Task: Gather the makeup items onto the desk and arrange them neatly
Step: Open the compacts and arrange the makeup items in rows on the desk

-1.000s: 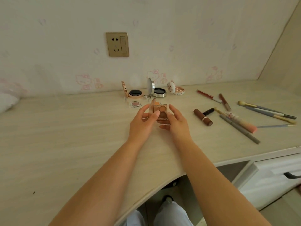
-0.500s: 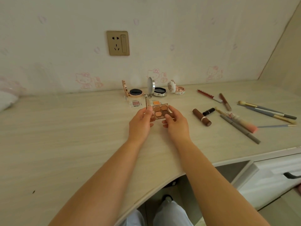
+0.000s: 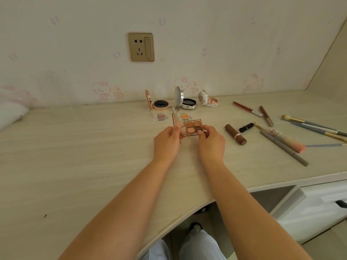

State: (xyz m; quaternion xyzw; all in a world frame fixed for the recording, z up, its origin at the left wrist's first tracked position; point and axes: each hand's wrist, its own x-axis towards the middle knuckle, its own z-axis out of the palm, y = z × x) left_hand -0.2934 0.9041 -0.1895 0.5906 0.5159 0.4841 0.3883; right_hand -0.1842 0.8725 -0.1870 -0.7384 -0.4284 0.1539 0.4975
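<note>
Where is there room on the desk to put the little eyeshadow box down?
Bare desk spreads left of the left hand, and in front toward the desk edge. It is crowded behind the eyeshadow palette by the compacts, and right by the lipstick and brushes.

Pale desk under scattered makeup
</note>
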